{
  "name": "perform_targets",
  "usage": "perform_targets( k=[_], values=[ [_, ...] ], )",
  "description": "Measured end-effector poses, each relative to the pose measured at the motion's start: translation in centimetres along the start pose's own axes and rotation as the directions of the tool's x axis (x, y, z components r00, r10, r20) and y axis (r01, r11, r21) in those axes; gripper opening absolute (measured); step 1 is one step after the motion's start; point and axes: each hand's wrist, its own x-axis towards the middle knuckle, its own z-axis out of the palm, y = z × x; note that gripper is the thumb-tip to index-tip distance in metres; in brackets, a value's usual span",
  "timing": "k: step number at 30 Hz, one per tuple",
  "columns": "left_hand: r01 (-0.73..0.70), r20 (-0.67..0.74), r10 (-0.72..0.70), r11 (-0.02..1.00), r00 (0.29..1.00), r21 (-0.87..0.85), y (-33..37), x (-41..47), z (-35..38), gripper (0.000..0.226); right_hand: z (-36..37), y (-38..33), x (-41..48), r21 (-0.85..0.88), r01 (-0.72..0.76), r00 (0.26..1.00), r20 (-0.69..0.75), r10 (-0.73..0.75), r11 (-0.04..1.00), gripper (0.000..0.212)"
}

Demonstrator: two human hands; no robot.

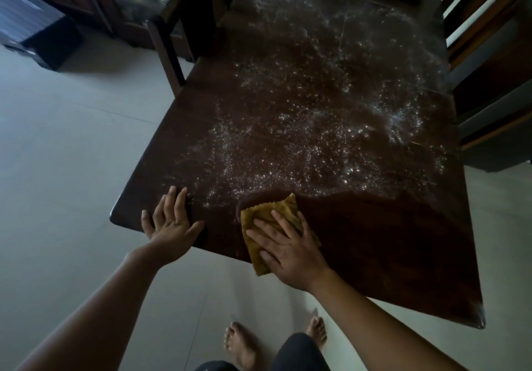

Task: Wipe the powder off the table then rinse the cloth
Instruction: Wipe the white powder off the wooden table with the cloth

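Right hand [290, 248] flat, fingers spread, pressing yellow cloth [260, 216] on dark worktop [388, 241], cloth partly hidden beneath it, left hand [169, 221] splayed at near edge, white powder [302, 129] beyond, far items blurred, perhaps fruit.

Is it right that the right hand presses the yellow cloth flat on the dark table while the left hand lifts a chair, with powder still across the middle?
Not quite. In the head view the left hand lies flat on the table near its corner, holding nothing. The rest stands: the right hand presses the yellow cloth, and powder still covers the middle.
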Motion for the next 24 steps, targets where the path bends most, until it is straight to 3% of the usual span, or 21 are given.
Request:
perform_targets(
  k=[5, 10, 12, 14, 16, 20, 24],
  values=[
    [-0.026, -0.026, 0.023, 0.991, 0.999, -0.128, -0.3, -0.2, -0.1, 0.085, -0.4, -4.8, 6.9, -0.016, 0.113, 0.993, 0.049, -0.112, 0.994, 0.054],
    [-0.063, -0.261, -0.047, 0.916, 0.964, -0.397, -0.4, -0.7, -1.8, 0.082, -0.3, -6.4, 8.8, 0.014, 0.115, 0.993, 0.033, -0.115, 0.993, 0.055],
    [-0.044, -0.292, -0.053, 0.948, 0.955, -0.316, -1.2, 0.5, -3.5, 0.073, 0.2, -5.0, 6.7, -0.043, 0.243, 0.970, 0.028, -0.242, 0.969, 0.056],
    [-0.020, -0.226, -0.022, 0.983, 0.974, -0.183, -2.6, 2.3, -5.3, 0.072, 0.7, -3.3, 4.6, -0.064, 0.381, 0.925, 0.029, -0.380, 0.922, 0.058],
    [0.034, -0.153, -0.050, 0.994, 0.987, -0.106, -3.7, 4.0, -6.7, 0.071, 0.6, -2.5, 4.6, -0.054, 0.421, 0.907, 0.016, -0.421, 0.906, 0.058],
    [0.057, -0.099, -0.072, 0.988, 0.993, -0.141, -3.4, 4.9, -6.9, 0.071, 0.9, -5.0, 8.7, -0.020, 0.384, 0.923, 0.039, -0.383, 0.923, 0.055],
    [0.144, -0.108, -0.169, 0.968, 0.980, -0.208, -4.0, 5.1, -6.6, 0.083, 0.2, -8.7, 14.0, 0.083, 0.242, 0.969, 0.039, -0.246, 0.967, 0.053]
  ],
)
